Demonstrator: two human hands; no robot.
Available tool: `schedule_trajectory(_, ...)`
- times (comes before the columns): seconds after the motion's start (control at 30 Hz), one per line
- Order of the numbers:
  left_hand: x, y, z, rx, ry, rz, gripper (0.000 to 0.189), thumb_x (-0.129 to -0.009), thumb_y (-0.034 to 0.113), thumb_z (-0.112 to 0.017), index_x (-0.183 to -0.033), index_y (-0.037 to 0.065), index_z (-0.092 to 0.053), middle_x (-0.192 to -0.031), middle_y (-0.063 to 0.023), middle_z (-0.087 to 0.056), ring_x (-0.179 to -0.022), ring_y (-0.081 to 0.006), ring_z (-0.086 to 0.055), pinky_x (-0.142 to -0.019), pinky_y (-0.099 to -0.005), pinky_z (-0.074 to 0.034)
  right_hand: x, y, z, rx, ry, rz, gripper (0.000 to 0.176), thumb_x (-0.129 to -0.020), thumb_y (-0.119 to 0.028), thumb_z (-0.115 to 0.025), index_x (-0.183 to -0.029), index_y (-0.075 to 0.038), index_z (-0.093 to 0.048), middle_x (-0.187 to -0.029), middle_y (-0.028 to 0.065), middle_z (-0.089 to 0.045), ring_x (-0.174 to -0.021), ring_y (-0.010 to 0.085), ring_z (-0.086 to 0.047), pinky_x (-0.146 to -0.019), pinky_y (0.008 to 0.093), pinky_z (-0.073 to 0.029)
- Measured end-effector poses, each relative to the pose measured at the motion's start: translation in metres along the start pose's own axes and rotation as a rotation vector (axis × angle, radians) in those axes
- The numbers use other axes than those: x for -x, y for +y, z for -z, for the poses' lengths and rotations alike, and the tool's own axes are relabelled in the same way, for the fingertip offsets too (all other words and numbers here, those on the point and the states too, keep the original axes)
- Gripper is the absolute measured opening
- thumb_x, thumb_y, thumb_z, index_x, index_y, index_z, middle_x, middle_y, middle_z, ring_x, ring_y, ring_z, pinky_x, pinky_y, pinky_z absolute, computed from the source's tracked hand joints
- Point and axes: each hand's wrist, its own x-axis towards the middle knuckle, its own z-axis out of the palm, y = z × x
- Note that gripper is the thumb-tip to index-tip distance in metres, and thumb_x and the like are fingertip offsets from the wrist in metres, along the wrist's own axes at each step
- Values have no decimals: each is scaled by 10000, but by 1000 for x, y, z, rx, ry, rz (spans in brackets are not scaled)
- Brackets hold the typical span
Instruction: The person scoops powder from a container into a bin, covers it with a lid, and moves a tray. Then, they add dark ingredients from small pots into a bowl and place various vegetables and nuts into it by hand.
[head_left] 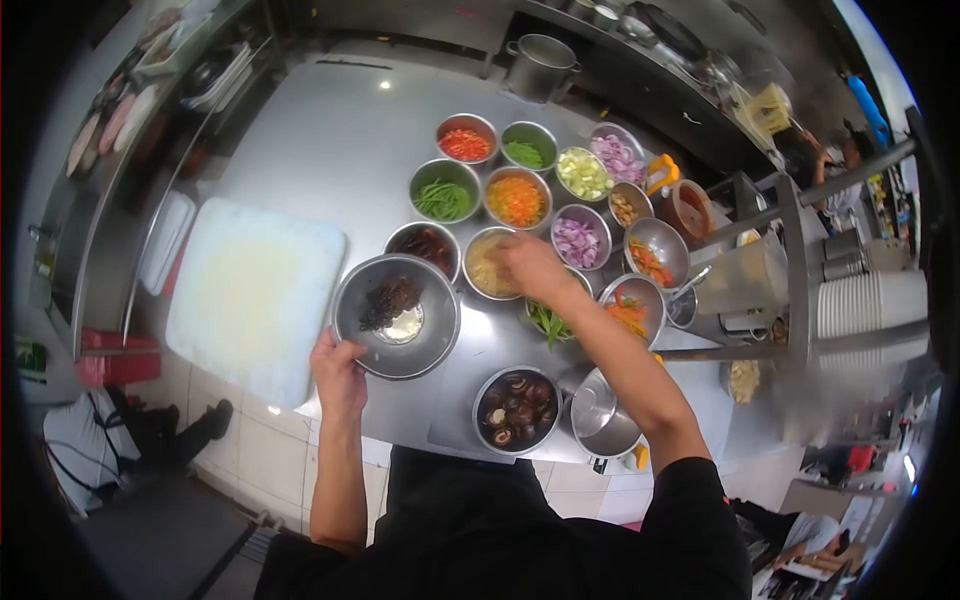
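My left hand [340, 375] grips the rim of a steel mixing bowl [440, 335], thumb over the edge. Dark chopped pieces [392, 303] and a small pale heap [404, 326] lie inside it. My right hand [530, 266] reaches over a steel bowl of pale yellow shreds [482, 262], its fingers curled down into them; the fingertips are partly hidden. Behind the mixing bowl stands a bowl of dark reddish-brown strips [428, 247]. Green leafy pieces [550, 325] sit in a bowl partly covered by my right forearm.
Several bowls hold chopped red pieces [466, 145], green strips [442, 200], orange dice [515, 202] and purple onion [577, 242]. A bowl of mushrooms [520, 410] stands near the front edge. At left lies a white cutting board [250, 290]. A rack with stacked white containers [870, 315] borders the right.
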Motion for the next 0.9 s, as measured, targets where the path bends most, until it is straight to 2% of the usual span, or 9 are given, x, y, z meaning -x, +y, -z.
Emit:
schedule_trajectory(0.33, 5, -5, -2, -16, -56, -22, 192, -667, -42, -527, -848, 7, -569, -718, -22, -599, -531, -50, -490, -432, -161, -327, 6, 0, 4, 47, 144, 13, 99, -643, -64, -606, -734, -64, -647, -797, 109, -626, -821, 303, -592, -752, 405, -474)
schedule_trajectory(0.43, 7, -15, 0, -11, -38, -39, 181, -666, -39, -529, -835, 12, -570, -706, -18, -595, -525, -48, -483, -430, -163, -321, 3, 14, -4, -8, 59, 0, 159, -647, -82, -618, -795, -75, -677, -795, 125, -639, -781, 328, -606, -721, 418, -484)
schedule_trajectory(0.5, 10, -16, 1, -25, -12, -43, 176, -666, -36, -529, -830, 12, -570, -700, -16, -593, -524, -47, -480, -431, -166, -321, 5, 16, 8, -324, 178, -89, 259, -648, -104, -639, -901, -97, -695, -825, 148, -652, -762, 362, -608, -706, 424, -495)
schedule_trajectory(0.53, 11, -16, -1, -18, -6, -37, 172, -664, -36, -529, -824, 14, -570, -695, -14, -591, -520, -48, -475, -428, -170, -317, 4, 20, 12, -355, 144, -117, 315, -677, -110, -672, -990, -79, -677, -858, 156, -663, -762, 330, -636, -704, 381, -505)
schedule_trajectory(0.63, 15, -21, -10, -17, 3, -27, 164, -661, -38, -530, -810, 20, -570, -685, -12, -586, -509, -52, -466, -421, -181, -306, 2, 30, 6, -687, 158, -256, 308, -711, -96, -698, -1008, -24, -658, -871, 136, -676, -764, 242, -654, -692, 330, -503)
schedule_trajectory(0.67, 16, -22, -14, -13, 6, -20, 161, -662, -39, -532, -806, 21, -570, -685, -14, -584, -509, -53, -464, -424, -181, -306, 0, 31, 8, -776, 146, -252, 288, -749, -76, -694, -1014, 22, -638, -867, 96, -680, -763, 146, -634, -679, 279, -491)
schedule_trajectory(0.73, 13, -26, -12, -4, 13, -24, 158, -662, -39, -533, -803, 22, -569, -685, -15, -583, -509, -53, -463, -426, -182, -306, -2, 29, 17, -866, 102, -300, 276, -760, -73, -688, -1013, 25, -635, -863, 75, -673, -759, 123, -619, -684, 267, -488)
schedule_trajectory(0.8, 7, -36, -4, -12, -29, 22, 267, -675, -50, -491, -938, -30, -536, -794, -72, -611, -590, -115, -574, -500, -215, -467, 0, 23, 29, -954, 51, -350, 265, -772, -70, -682, -1013, 28, -632, -859, 54, -667, -756, 99, -604, -689, 255, -485)
schedule_trajectory(0.9, 12, -30, -22, -31, -3, 40, 222, -677, -43, -496, -893, -8, -537, -736, -35, -586, -506, -70, -493, -423, -185, -370, 3, 9, 53, -1045, 62, -418, 241, -793, -73, -673, -1014, 12, -628, -853, 25, -652, -750, 67, -583, -690, 233, -474)
